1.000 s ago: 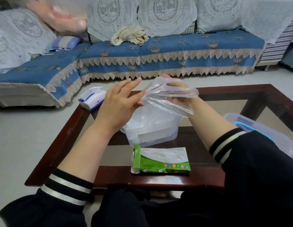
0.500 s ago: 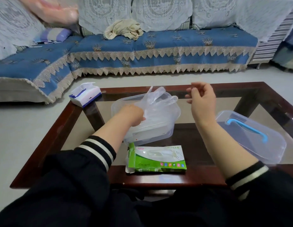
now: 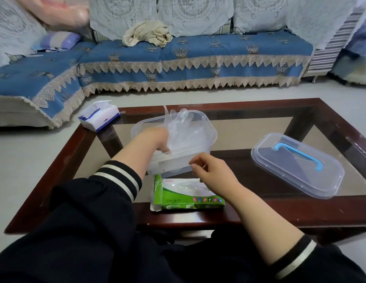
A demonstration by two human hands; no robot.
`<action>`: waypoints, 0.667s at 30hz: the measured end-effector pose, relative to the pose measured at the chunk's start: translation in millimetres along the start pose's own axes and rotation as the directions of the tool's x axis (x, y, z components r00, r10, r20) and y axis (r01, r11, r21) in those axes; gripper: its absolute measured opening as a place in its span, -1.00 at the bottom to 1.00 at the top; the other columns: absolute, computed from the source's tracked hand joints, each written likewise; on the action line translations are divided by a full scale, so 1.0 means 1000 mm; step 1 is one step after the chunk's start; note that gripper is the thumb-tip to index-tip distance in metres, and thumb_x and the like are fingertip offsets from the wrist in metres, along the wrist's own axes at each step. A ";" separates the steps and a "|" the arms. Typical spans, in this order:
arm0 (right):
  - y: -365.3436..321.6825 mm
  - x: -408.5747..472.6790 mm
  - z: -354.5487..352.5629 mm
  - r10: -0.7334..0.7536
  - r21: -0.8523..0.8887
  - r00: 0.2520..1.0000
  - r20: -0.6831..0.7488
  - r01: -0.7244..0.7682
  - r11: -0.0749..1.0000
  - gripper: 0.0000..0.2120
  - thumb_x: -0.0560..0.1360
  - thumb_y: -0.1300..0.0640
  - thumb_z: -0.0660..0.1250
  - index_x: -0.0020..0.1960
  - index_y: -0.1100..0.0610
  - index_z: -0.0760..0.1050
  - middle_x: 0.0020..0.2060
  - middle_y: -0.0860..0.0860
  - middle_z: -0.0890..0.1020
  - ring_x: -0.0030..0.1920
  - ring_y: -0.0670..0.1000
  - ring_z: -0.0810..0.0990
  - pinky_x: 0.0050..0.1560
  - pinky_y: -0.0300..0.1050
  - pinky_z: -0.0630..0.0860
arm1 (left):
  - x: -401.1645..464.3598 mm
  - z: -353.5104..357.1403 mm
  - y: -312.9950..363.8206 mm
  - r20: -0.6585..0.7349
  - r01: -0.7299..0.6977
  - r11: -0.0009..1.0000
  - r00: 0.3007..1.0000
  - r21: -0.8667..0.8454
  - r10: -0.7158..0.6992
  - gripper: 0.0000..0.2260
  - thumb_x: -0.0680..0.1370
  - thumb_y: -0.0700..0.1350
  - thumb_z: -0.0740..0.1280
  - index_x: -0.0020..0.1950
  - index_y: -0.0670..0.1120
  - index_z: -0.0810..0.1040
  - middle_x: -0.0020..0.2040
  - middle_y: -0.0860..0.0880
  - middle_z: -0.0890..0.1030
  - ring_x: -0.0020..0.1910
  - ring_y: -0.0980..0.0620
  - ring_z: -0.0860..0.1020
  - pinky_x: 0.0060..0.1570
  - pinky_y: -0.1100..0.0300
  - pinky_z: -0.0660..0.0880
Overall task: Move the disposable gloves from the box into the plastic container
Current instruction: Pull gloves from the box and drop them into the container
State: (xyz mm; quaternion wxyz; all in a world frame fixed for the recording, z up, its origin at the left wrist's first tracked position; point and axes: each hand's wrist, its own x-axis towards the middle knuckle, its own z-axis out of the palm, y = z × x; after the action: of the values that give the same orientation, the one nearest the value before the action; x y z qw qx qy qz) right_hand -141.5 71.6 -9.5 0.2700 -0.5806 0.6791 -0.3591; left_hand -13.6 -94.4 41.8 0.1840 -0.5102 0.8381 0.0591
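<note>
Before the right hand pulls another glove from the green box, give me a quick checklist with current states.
1. Plastic container open, lid set aside on the table: ok.
2. Clear gloves inside the container: ok, left hand presses them down.
3. Right hand free: ok, loosely curled, holds nothing.
4. Green glove box within reach: ok, just under the right hand.
5. Box opening accessible: cannot tell.
6. Gloves left in the box: cannot tell.
</note>
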 end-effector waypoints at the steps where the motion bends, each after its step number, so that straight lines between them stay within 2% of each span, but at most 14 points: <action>1: 0.000 0.000 0.000 0.006 0.000 1.000 0.010 -0.006 1.000 -0.93 0.54 0.05 0.28 -0.02 -0.08 0.52 -0.28 -0.13 0.62 -0.25 -0.06 0.57 -0.14 0.01 0.58 | -0.001 -0.006 0.000 -0.032 0.002 1.000 0.999 0.009 -0.002 -0.77 0.52 0.00 0.40 0.00 -0.15 0.50 -0.18 -0.03 0.50 -0.13 -0.05 0.51 -0.11 0.14 0.45; 3: -0.002 -0.002 0.002 -0.003 0.021 1.000 -0.007 0.004 1.000 -0.94 0.54 0.06 0.29 -0.03 -0.08 0.53 -0.30 -0.12 0.62 -0.27 -0.07 0.57 -0.13 0.01 0.57 | -0.006 -0.015 0.000 -0.102 0.015 1.000 0.995 -0.004 -0.015 -0.74 0.51 0.00 0.41 0.02 -0.17 0.51 -0.13 -0.04 0.53 -0.11 -0.06 0.52 -0.09 0.11 0.48; 5: -0.009 -0.002 -0.001 -0.055 0.081 0.995 -0.084 0.062 0.995 -0.93 0.54 0.08 0.30 -0.04 -0.08 0.54 -0.31 -0.13 0.62 -0.29 -0.09 0.57 -0.12 0.03 0.57 | -0.007 -0.014 -0.001 -0.127 0.019 0.998 0.992 -0.051 -0.026 -0.74 0.52 -0.06 0.41 0.13 -0.18 0.54 -0.05 -0.06 0.57 -0.08 -0.05 0.54 -0.10 0.13 0.47; 8: -0.031 0.018 -0.017 -0.156 0.125 0.965 -0.212 0.184 0.975 -0.91 0.55 0.10 0.30 0.00 -0.06 0.54 -0.24 -0.20 0.59 -0.26 -0.09 0.56 -0.10 0.00 0.57 | -0.010 -0.003 -0.003 -0.036 0.025 0.993 0.999 -0.116 -0.030 -0.58 0.52 -0.15 0.41 0.36 -0.14 0.43 0.16 -0.11 0.55 -0.03 -0.07 0.57 -0.09 0.16 0.51; 10: -0.047 0.051 -0.027 -0.200 0.016 0.962 -0.185 0.206 0.978 -0.84 0.54 0.12 0.31 0.11 0.01 0.55 -0.09 -0.19 0.57 -0.15 -0.11 0.55 0.04 -0.04 0.56 | -0.009 0.003 -0.006 0.012 0.030 0.979 1.000 -0.203 -0.028 -0.41 0.51 -0.22 0.42 0.49 -0.09 0.27 0.34 -0.14 0.43 -0.01 -0.08 0.54 -0.12 0.16 0.54; 11: -0.054 0.072 -0.027 -0.204 -0.097 0.974 -0.102 0.194 0.976 -0.75 0.53 0.12 0.33 0.20 0.02 0.52 0.03 -0.13 0.55 -0.04 -0.11 0.53 0.13 -0.06 0.52 | -0.008 0.005 -0.009 0.026 0.038 0.977 0.999 -0.212 -0.033 -0.33 0.50 -0.24 0.42 0.53 -0.06 0.18 0.43 -0.16 0.32 0.03 -0.09 0.51 -0.14 0.15 0.54; 12: -0.060 0.089 -0.026 -0.176 -0.220 0.984 0.026 0.177 0.959 -0.61 0.50 0.12 0.37 0.31 0.00 0.45 0.20 -0.04 0.49 0.09 -0.07 0.51 0.21 -0.06 0.49 | -0.006 0.008 -0.011 0.029 0.044 0.975 0.999 -0.220 -0.039 -0.27 0.51 -0.23 0.41 0.56 -0.03 0.08 0.51 -0.16 0.20 0.10 -0.12 0.49 -0.13 0.13 0.53; 13: -0.063 0.105 -0.022 -0.086 -0.343 0.980 0.176 0.144 0.928 -0.45 0.48 0.11 0.40 0.42 -0.04 0.34 0.37 0.05 0.36 0.21 0.02 0.48 0.25 -0.03 0.47 | -0.005 0.009 -0.013 0.058 0.056 0.974 0.997 -0.222 -0.044 -0.26 0.54 -0.19 0.37 0.58 0.01 -0.01 0.54 -0.15 0.11 0.16 -0.15 0.46 -0.09 0.10 0.52; 14: -0.061 0.115 -0.018 0.041 -0.465 0.952 0.302 0.110 0.879 -0.33 0.48 0.10 0.41 0.50 -0.07 0.21 0.47 0.10 0.20 0.31 0.13 0.41 0.28 0.02 0.45 | -0.004 0.012 -0.012 0.084 0.083 0.961 0.994 -0.265 -0.063 -0.29 0.59 -0.12 0.29 0.58 0.05 -0.09 0.55 -0.15 0.09 0.18 -0.18 0.44 -0.03 0.06 0.49; 15: -0.058 0.125 -0.013 0.162 -0.576 0.910 0.382 0.097 0.811 -0.28 0.51 0.09 0.38 0.54 -0.07 0.09 0.52 0.13 0.10 0.39 0.20 0.33 0.32 0.07 0.41 | -0.003 0.012 -0.014 0.106 0.082 0.971 0.993 -0.227 -0.059 -0.34 0.63 -0.06 0.21 0.58 0.08 -0.15 0.54 -0.15 0.12 0.15 -0.19 0.43 0.00 0.02 0.47; 17: -0.048 0.136 -0.004 0.331 -0.723 0.842 0.426 0.097 0.684 -0.33 0.60 0.07 0.24 0.57 -0.02 -0.05 0.54 0.11 0.07 0.47 0.20 0.20 0.40 0.10 0.25 | 0.000 0.016 -0.015 0.115 0.067 0.974 0.992 -0.217 -0.043 -0.38 0.64 -0.07 0.14 0.57 0.14 -0.16 0.56 -0.12 0.08 0.18 -0.24 0.42 0.05 -0.04 0.47; 19: -0.034 0.153 0.005 0.426 -0.768 0.806 0.411 0.054 0.638 -0.36 0.61 0.06 0.19 0.58 0.05 -0.06 0.54 0.09 0.11 0.49 0.18 0.16 0.44 0.10 0.17 | 0.007 0.020 -0.016 0.132 0.072 0.977 0.990 -0.201 -0.046 -0.42 0.65 -0.06 0.13 0.58 0.12 -0.11 0.59 -0.10 0.00 0.39 -0.25 0.32 0.25 -0.10 0.39; 20: -0.029 0.158 0.006 0.473 -0.778 0.786 0.398 0.017 0.628 -0.37 0.60 0.04 0.21 0.57 0.07 -0.01 0.52 0.10 0.16 0.48 0.20 0.19 0.45 0.10 0.20 | 0.006 0.021 -0.013 0.136 0.078 0.977 0.989 -0.197 -0.052 -0.46 0.67 0.03 0.09 0.58 0.06 -0.07 0.58 -0.11 0.04 0.43 -0.23 0.29 0.31 -0.08 0.33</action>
State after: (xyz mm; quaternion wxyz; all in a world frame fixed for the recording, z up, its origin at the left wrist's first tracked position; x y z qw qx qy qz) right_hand -148.7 -87.0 18.1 0.2424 -0.6213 0.7225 0.1823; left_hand 0.2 -99.1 21.7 0.1873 -0.5484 0.7968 0.1710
